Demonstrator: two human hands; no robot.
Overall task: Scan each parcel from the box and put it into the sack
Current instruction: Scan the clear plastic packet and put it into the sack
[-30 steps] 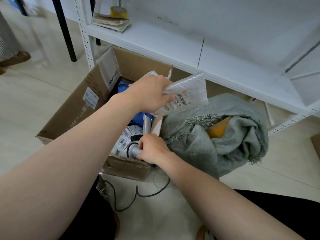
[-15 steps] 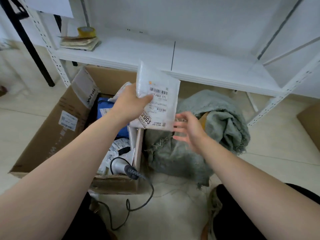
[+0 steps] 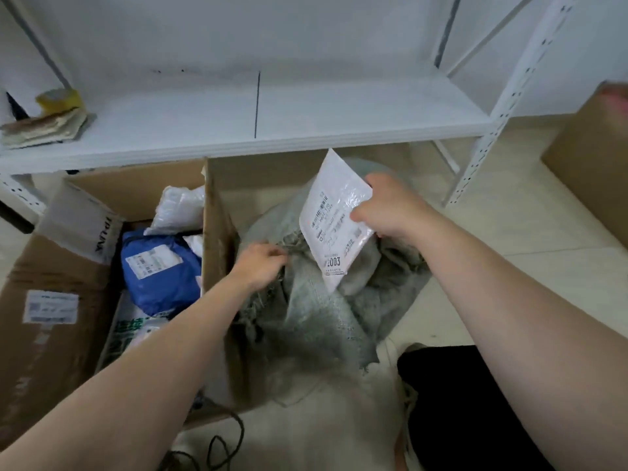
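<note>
View from the head camera, looking down. The right hand is gripping a white parcel by its upper right edge, fingers and thumb closed on it. The parcel is hanging tilted, label side up, with its lower corner dipping into the mouth of the grey-green sack. The left hand is clutching the frayed left edge of the sack's mouth, fingers curled into the fabric, apparently holding it open.

The sack is slumping on the floor, touching the right wall of the cardboard box, below the front edge of the white shelf. Inside the box, a blue parcel is lying against the right wall, and a second white parcel is resting in the far right corner. More wrapped items are showing along the box's near side, partly hidden by the left forearm. A black cable is trailing across the floor by the box's near right corner; no scanner is in view.

Progress, as a judgement: the parcel in hand is reaching the last step of its cycle, the drop into the sack, though nothing here is showing whether it has been scanned. The sack's contents are hidden. At least two parcels, probably several, are waiting in the box, so much of the task appears left to do.
</note>
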